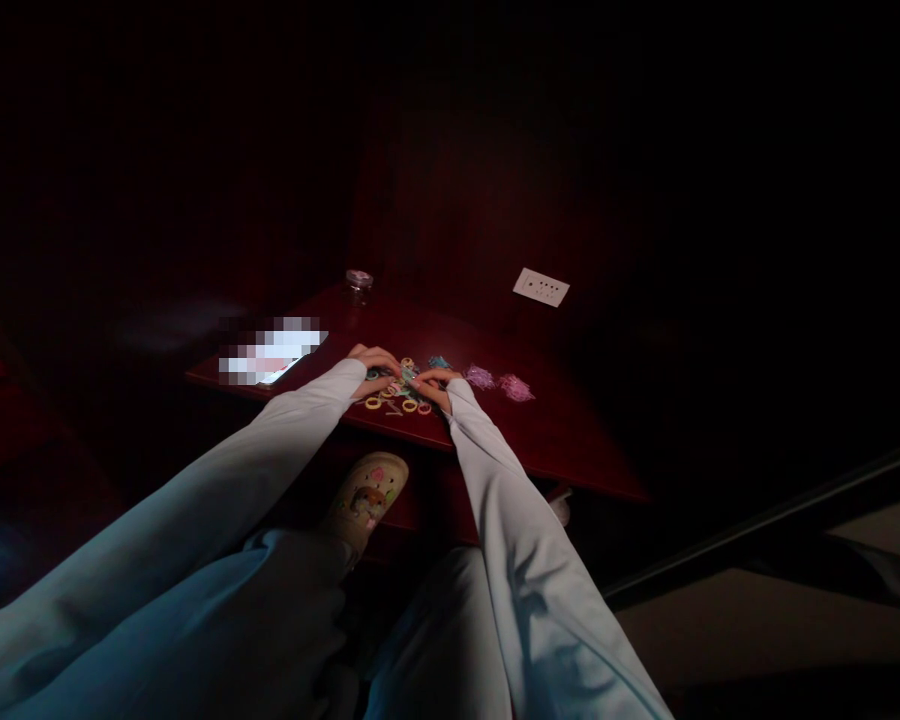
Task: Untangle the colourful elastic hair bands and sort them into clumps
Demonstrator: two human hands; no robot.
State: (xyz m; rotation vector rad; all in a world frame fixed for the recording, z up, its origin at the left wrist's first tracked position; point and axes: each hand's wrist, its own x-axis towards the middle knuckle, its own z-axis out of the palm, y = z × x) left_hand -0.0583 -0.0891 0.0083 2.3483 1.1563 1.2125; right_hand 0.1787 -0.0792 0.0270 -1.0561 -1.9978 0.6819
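A loose heap of small coloured rings (410, 406), which look like hair ties, lies near the front edge of the dark red table (555, 440). My left hand (371, 368) reaches into the heap from the left, its fingers bent over the thumb. From the right, my right hand (436, 385) comes in with fingers and thumb drawn together. Both sets of fingertips meet around something small and pale green. Its kind is too small to tell. Right of my hands lie a teal bunch (439, 363), a purple bunch (480, 377) and a pink bunch (517, 388).
A lit phone-like screen (285, 350), partly pixelated, lies at the table's left. A clear lidded jar (358, 287) stands at the back. Behind the table is a white wall socket (541, 287). Below the front edge shows a beige clog (367, 497). The surroundings are very dark.
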